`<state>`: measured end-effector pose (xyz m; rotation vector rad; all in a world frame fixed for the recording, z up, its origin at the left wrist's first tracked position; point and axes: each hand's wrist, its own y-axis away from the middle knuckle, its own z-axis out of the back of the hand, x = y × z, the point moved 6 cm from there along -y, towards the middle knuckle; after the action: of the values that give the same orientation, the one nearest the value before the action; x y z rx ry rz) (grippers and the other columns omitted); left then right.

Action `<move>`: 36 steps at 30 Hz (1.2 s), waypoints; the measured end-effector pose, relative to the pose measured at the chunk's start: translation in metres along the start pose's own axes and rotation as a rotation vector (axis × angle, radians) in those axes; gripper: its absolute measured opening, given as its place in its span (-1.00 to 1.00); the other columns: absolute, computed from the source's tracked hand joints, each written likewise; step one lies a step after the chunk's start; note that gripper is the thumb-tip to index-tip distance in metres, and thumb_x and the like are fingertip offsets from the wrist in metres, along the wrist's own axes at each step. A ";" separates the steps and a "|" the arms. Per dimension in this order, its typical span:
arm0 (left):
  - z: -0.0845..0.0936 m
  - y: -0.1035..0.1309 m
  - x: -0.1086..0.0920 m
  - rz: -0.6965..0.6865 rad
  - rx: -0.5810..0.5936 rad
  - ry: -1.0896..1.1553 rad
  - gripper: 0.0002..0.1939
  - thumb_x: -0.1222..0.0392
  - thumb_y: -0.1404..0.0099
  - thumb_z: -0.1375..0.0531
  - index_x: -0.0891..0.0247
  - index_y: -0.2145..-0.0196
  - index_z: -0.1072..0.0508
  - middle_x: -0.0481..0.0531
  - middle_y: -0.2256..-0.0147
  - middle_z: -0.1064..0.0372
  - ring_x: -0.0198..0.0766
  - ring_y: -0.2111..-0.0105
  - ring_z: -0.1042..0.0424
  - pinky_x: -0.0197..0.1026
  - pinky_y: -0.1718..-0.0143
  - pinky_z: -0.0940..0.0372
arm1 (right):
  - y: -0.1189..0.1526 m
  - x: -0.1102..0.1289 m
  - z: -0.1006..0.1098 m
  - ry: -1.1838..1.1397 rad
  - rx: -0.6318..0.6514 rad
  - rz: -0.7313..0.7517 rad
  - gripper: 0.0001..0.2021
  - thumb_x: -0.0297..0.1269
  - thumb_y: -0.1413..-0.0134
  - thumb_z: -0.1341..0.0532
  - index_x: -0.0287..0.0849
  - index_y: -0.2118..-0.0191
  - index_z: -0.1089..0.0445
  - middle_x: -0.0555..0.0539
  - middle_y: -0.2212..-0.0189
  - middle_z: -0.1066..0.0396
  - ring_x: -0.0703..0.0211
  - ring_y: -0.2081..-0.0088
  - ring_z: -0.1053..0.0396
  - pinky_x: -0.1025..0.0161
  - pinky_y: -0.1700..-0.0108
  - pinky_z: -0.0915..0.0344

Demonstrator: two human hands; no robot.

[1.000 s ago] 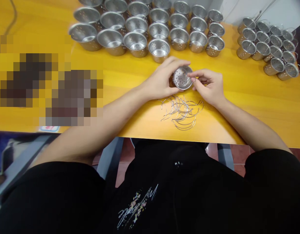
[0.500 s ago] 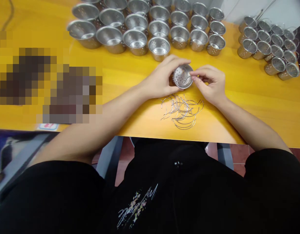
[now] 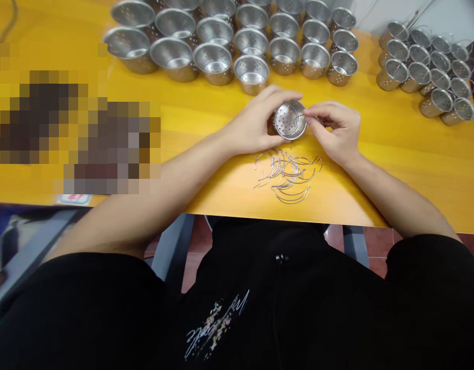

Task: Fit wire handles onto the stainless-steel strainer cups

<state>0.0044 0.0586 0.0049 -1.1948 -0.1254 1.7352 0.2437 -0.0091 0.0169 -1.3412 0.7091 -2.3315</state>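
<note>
At a yellow surface (image 3: 395, 149), a person's left hand (image 3: 256, 123) cups a small perforated metal cup (image 3: 289, 121), tilted mouth toward the camera, while the right hand (image 3: 335, 128) pinches a thin wire handle (image 3: 298, 117) at its rim. Both grips are closed on their parts. The handle-fitting step appears under way; seating the wire end in the rim hole likely calls for fine alignment. Loose wire handles (image 3: 289, 174) lie just below; rows of bare cups (image 3: 229, 36) wait behind.

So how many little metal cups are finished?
Done: the silver cups with wire handles at far right. In hand: left hand holds a perforated steel cup while right hand pinches at its rim. Left: rows of handleless cups and loose wire handles.
</note>
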 end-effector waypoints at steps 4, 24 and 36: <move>-0.002 -0.001 -0.002 -0.006 0.015 -0.007 0.12 -0.81 -0.43 -0.54 -0.03 -0.60 -0.60 0.39 -0.45 -0.63 0.56 -0.48 -0.62 0.62 -0.63 -0.49 | -0.001 0.000 0.002 -0.010 -0.001 -0.016 -0.69 0.19 -0.63 -0.58 0.10 0.02 -0.91 -0.12 0.04 -0.86 -0.13 0.05 -0.81 -0.17 -0.14 -0.85; -0.002 -0.004 -0.007 0.005 0.011 0.003 0.14 -0.86 -0.34 -0.57 -0.05 -0.53 -0.65 0.38 -0.40 -0.70 0.58 -0.46 -0.64 0.65 -0.62 -0.51 | -0.002 0.002 0.000 -0.023 0.071 0.007 -0.81 0.03 -0.64 -0.60 0.12 0.06 -0.91 -0.10 0.00 -0.88 -0.23 -0.12 -0.87 -0.32 -0.37 -0.83; -0.003 -0.002 -0.005 0.003 0.020 0.007 0.12 -0.82 -0.38 -0.57 -0.03 -0.56 -0.65 0.40 -0.45 -0.67 0.56 -0.48 -0.62 0.62 -0.64 -0.51 | -0.003 0.010 -0.002 -0.018 0.112 -0.036 -0.74 0.10 -0.61 -0.62 0.10 0.12 -0.90 -0.11 0.01 -0.89 -0.24 -0.12 -0.88 -0.30 -0.38 -0.83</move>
<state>0.0080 0.0547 0.0079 -1.1872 -0.1021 1.7313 0.2371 -0.0120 0.0251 -1.3349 0.5450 -2.3468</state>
